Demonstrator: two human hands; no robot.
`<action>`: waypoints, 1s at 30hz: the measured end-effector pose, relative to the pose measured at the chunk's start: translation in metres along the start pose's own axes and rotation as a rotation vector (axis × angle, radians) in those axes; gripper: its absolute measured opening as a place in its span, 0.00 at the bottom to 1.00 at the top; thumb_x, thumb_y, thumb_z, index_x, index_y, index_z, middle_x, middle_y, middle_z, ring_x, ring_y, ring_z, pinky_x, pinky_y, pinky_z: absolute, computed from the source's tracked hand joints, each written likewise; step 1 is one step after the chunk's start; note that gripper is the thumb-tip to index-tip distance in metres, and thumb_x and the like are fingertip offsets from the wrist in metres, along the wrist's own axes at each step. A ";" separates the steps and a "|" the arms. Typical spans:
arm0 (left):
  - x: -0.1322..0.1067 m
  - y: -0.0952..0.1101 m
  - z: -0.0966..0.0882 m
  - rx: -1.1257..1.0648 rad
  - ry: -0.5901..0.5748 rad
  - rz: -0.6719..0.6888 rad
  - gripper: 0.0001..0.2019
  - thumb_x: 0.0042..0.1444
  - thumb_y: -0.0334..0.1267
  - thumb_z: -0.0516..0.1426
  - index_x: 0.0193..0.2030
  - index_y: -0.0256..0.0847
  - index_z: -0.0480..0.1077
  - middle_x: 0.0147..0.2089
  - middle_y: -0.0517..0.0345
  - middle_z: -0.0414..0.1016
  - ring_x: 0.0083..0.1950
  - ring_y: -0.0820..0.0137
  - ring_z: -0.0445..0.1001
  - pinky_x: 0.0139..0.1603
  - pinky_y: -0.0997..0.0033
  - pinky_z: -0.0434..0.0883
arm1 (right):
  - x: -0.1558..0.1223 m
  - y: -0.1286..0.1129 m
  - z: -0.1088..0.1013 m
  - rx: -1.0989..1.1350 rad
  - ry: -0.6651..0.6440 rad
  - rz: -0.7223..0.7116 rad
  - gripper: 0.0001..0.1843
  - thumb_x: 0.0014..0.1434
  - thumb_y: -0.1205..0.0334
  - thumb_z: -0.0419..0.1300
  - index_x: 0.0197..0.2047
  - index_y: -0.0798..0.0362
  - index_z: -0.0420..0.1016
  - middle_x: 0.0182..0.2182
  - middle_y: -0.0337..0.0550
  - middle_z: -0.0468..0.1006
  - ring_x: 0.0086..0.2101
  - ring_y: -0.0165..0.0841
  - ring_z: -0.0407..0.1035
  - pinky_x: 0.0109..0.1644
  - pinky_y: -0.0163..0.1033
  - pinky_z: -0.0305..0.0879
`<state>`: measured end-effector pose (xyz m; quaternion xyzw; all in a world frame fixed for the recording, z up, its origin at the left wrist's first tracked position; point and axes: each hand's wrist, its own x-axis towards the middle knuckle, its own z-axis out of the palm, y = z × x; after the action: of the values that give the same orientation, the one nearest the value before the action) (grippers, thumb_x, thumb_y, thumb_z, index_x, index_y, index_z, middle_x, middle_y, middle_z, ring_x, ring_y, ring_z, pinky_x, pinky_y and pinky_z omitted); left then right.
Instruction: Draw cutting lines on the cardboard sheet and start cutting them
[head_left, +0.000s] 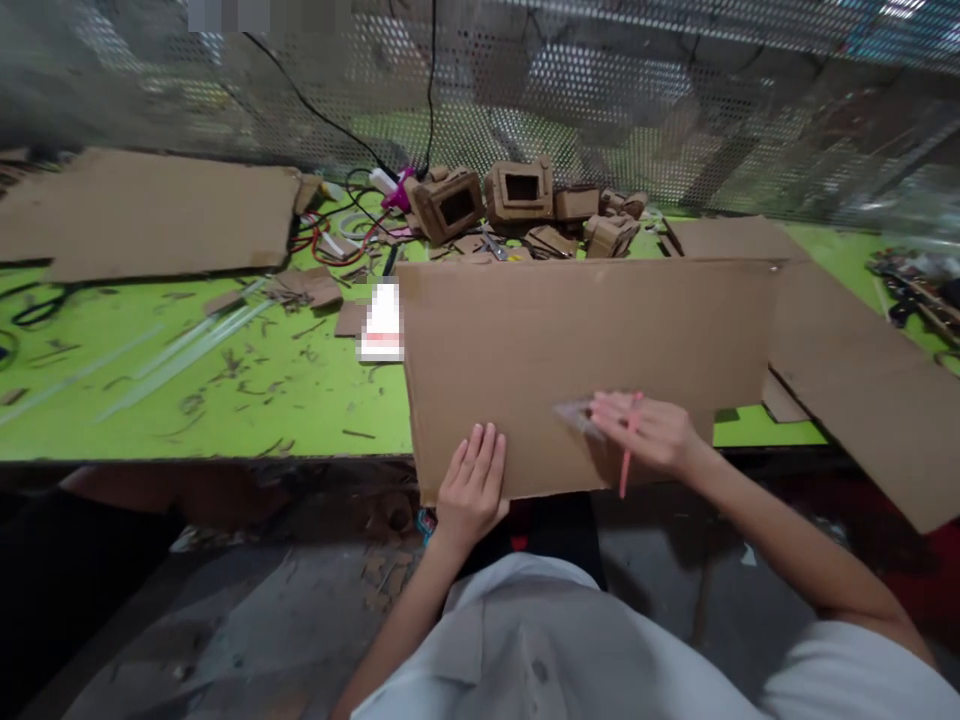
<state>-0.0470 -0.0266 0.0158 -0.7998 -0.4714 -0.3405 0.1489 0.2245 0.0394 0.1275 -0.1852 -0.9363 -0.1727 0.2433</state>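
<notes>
A large brown cardboard sheet lies on the green table, its near edge hanging over the table's front. My left hand rests flat on the sheet's near left corner, fingers stretched out together. My right hand lies on the sheet to the right, fingers pressed on a clear plastic set square and holding a pink pen that points down toward me.
Another big cardboard sheet lies at the far left, and more cardboard slopes off the right side. Small cardboard boxes, cables and a pink tool crowd the back. Clear sticks and scraps litter the left.
</notes>
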 end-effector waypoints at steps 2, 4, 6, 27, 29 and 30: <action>0.002 0.002 -0.003 -0.004 -0.037 -0.012 0.40 0.47 0.29 0.49 0.70 0.25 0.46 0.67 0.37 0.56 0.70 0.57 0.49 0.69 0.58 0.53 | -0.007 -0.018 0.005 0.129 -0.040 -0.078 0.10 0.59 0.74 0.57 0.43 0.59 0.75 0.41 0.48 0.82 0.46 0.35 0.76 0.51 0.41 0.76; 0.004 0.002 -0.005 -0.004 -0.057 -0.015 0.40 0.47 0.28 0.49 0.70 0.26 0.45 0.67 0.38 0.56 0.70 0.57 0.49 0.69 0.58 0.53 | -0.013 -0.035 0.005 0.265 -0.124 -0.120 0.09 0.62 0.72 0.55 0.43 0.59 0.75 0.41 0.47 0.82 0.43 0.32 0.77 0.50 0.38 0.76; 0.004 0.001 -0.008 -0.004 -0.052 -0.007 0.41 0.47 0.28 0.50 0.70 0.26 0.44 0.67 0.38 0.55 0.71 0.58 0.47 0.70 0.58 0.52 | -0.017 -0.043 -0.003 0.370 -0.188 -0.092 0.11 0.63 0.70 0.53 0.45 0.58 0.74 0.38 0.46 0.82 0.40 0.29 0.77 0.45 0.34 0.76; -0.079 -0.019 -0.041 0.083 -0.252 -0.114 0.43 0.50 0.30 0.59 0.70 0.53 0.44 0.72 0.54 0.41 0.72 0.59 0.42 0.71 0.47 0.43 | -0.020 0.013 0.018 0.219 0.421 0.358 0.18 0.56 0.73 0.59 0.49 0.47 0.72 0.41 0.43 0.82 0.45 0.37 0.76 0.49 0.47 0.76; -0.089 -0.027 -0.044 0.103 -0.265 -0.073 0.42 0.51 0.30 0.59 0.70 0.55 0.44 0.72 0.54 0.43 0.72 0.61 0.41 0.71 0.48 0.43 | -0.014 0.003 0.017 0.175 0.454 0.305 0.21 0.56 0.75 0.59 0.51 0.47 0.71 0.44 0.45 0.81 0.49 0.38 0.74 0.49 0.47 0.76; -0.092 -0.029 -0.045 0.112 -0.272 -0.057 0.42 0.52 0.29 0.59 0.70 0.55 0.44 0.71 0.54 0.44 0.72 0.61 0.41 0.71 0.48 0.42 | -0.012 -0.003 0.016 0.159 0.443 0.291 0.21 0.56 0.74 0.59 0.51 0.47 0.72 0.45 0.46 0.80 0.51 0.39 0.72 0.49 0.46 0.76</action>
<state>-0.1199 -0.0970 -0.0177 -0.8152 -0.5282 -0.2062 0.1183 0.2264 0.0405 0.1074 -0.2557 -0.8344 -0.0982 0.4783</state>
